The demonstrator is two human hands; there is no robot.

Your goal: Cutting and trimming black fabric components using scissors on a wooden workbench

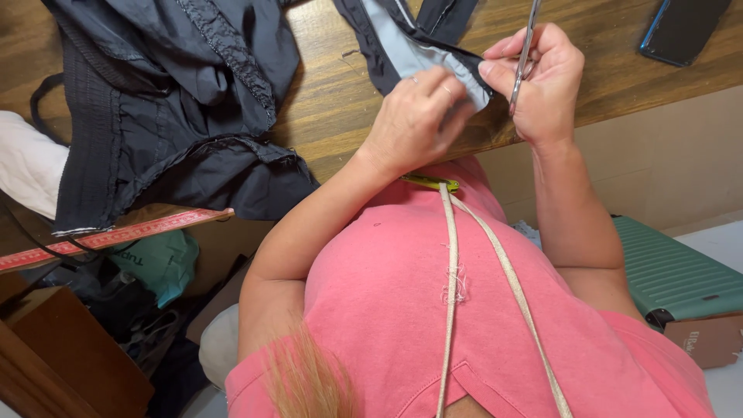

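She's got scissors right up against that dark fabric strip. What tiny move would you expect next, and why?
Probably a short snip. The right hand holds the scissors upright beside the grey-lined edge of the dark fabric strip, and the left hand pinches that edge close to the blades. Whether a loose thread is there cannot be told.
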